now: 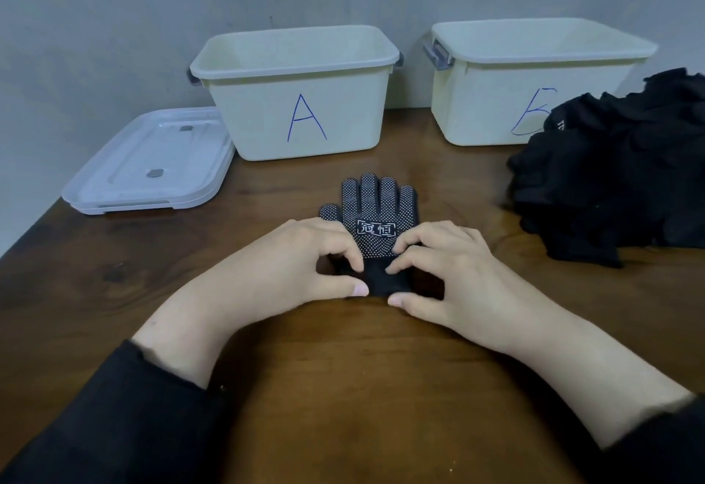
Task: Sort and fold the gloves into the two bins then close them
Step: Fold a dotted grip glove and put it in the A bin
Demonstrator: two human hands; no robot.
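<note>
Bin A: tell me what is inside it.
Bin A stands open, and only the upper inside walls show, bare and pale. Its front wall hides the floor, so I cannot tell whether any gloves lie in it.

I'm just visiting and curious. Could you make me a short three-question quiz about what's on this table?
1. True or false: both hands, left hand and right hand, grip the cuff of the black dotted knit glove.
2. Which side of the cream plastic bin marked A are the clear plastic lids on: (a) left, (b) right?
3. Fill in: the pile of black gloves partly hides the bin marked ___.

Key: 1 true; 2 a; 3 B.
</note>
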